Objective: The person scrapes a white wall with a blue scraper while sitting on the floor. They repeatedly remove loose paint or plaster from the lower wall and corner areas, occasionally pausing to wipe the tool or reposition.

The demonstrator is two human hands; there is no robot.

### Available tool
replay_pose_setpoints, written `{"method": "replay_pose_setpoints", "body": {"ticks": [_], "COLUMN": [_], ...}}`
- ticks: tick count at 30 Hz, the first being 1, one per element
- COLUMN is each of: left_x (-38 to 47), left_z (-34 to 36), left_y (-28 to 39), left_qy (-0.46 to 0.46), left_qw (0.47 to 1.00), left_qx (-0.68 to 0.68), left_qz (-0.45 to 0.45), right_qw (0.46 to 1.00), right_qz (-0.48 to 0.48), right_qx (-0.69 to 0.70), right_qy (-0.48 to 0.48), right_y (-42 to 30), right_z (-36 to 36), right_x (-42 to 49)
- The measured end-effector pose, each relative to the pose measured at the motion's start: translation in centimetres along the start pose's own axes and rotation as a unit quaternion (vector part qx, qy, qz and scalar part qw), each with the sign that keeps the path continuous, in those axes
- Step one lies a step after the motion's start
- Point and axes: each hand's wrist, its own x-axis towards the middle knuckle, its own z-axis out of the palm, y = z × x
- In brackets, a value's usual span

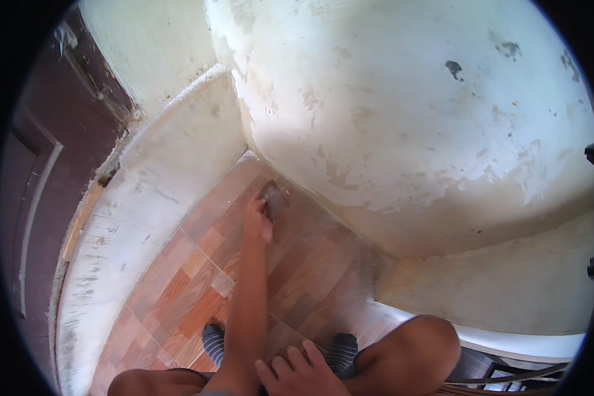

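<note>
My left hand (261, 218) reaches forward to the tiled floor, near the corner where the walls meet. It grips a dark, flat, roughly square piece (275, 200) that looks like sandpaper or a thin pad; blur hides its exact kind. The piece is close to the floor, though contact cannot be told. At the bottom of the view, my right hand (299, 371) lies by my left forearm, fingers apart and nothing visible in it. Below both hands is the wood-patterned tile floor (198, 282), dulled by pale dust towards the corner.
A patchy, scraped plaster wall (376, 123) rises ahead and to the right. On the left, a low plastered ledge (143, 183) runs below a dark panelled door (59, 163). My striped socks (341, 349) and bent knees (416, 351) frame the near floor. Dark curved bars (515, 373) show at lower right.
</note>
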Motion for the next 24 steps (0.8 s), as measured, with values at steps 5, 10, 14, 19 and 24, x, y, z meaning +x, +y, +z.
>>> {"method": "replay_pose_setpoints", "body": {"ticks": [5, 10, 14, 19, 24], "left_x": [-3.9, -9.0, -10.4, -7.9, -6.2], "left_z": [-6.8, -10.8, -10.8, -10.8, -11.3], "left_y": [-0.5, 1.5, 4.2, 3.4, 4.8], "left_qy": [0.053, 0.23, 0.146, -0.003, -0.009], "left_qw": [0.988, 0.957, 0.974, 0.833, 0.831], "left_qx": [0.135, 0.167, 0.122, 0.545, 0.555], "left_qz": [-0.053, 0.064, 0.123, -0.092, -0.018], "right_qw": [0.996, 0.972, 0.955, 0.962, 0.982], "right_qz": [-0.034, -0.177, -0.231, -0.207, -0.131], "right_qx": [0.043, 0.128, 0.186, 0.177, 0.106], "right_qy": [0.074, 0.085, -0.008, -0.022, -0.088], "right_y": [1.2, 0.7, 0.6, 2.1, 2.5], "right_z": [-2.4, -2.3, -1.8, -1.8, -2.7], "right_x": [1.8, 1.4, 1.6, 1.8, 1.0]}}
